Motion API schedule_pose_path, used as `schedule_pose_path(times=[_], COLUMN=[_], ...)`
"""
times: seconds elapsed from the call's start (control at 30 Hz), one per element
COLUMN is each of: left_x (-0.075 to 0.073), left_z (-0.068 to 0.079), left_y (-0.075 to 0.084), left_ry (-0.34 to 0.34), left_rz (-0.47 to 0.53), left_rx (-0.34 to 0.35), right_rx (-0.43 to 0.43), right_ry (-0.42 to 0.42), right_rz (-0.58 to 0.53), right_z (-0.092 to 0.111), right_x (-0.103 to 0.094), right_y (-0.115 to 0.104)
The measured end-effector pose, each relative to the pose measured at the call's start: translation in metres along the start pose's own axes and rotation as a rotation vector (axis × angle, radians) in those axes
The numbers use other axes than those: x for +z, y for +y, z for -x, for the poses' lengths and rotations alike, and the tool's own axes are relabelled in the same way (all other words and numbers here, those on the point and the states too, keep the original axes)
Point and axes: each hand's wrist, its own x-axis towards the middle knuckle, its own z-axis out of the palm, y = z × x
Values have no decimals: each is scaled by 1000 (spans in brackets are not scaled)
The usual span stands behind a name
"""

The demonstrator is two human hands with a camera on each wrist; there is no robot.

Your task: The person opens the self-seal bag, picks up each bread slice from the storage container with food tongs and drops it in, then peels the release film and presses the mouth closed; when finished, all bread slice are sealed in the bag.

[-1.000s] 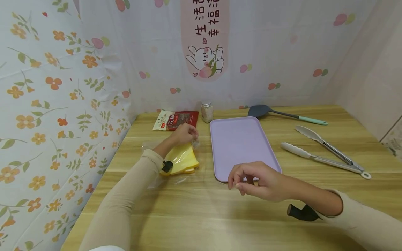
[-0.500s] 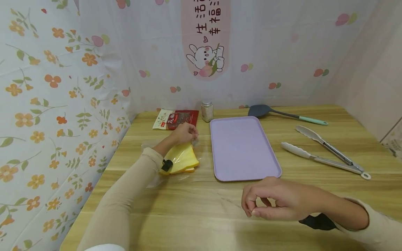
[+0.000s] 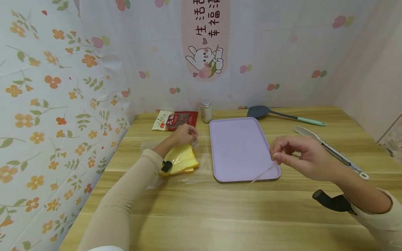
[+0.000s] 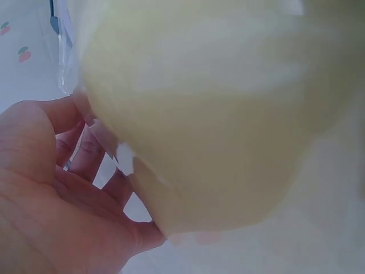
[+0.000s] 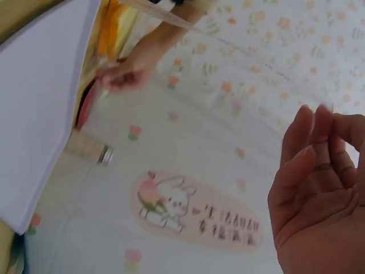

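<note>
My left hand (image 3: 183,135) grips the upper edge of a clear plastic bag (image 3: 152,182) lying on the table. Inside the bag are yellow slices (image 3: 186,158) with orange edges, like sliced bread. Close up in the left wrist view, fingers and thumb of the left hand (image 4: 68,188) pinch the film beside a slice (image 4: 211,154). Raised over the right side of the tray, my right hand (image 3: 309,157) pinches a thin clear plastic strip (image 3: 263,174) that slants down to the left. In the right wrist view the strip (image 5: 251,60) runs taut-looking from the fingertips toward the upper left.
A lilac tray (image 3: 242,150) stands at the table's middle. Behind are a red-and-white spice packet (image 3: 185,118), a small glass jar (image 3: 206,113) and a dark turner (image 3: 259,111) with a mint handle. Metal tongs (image 3: 337,153) lie at right, partly hidden by my right hand.
My right hand first drew back down and right, then rose further right over the tongs, where the strip between its fingertips shows plainly. The left hand and bag have stayed put.
</note>
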Motion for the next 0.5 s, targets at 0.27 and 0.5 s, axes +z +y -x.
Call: schedule_pose_path(times=[0.27, 0.5], left_x=[0, 1], left_z=[-2, -2], left_y=[0, 1], left_ry=[-3, -13], left_rz=[6, 12], left_rx=[11, 15], right_rx=[438, 676], right_ry=[270, 316], right_rz=[316, 447], right_z=[17, 25], right_x=[-32, -56], right_y=[25, 49])
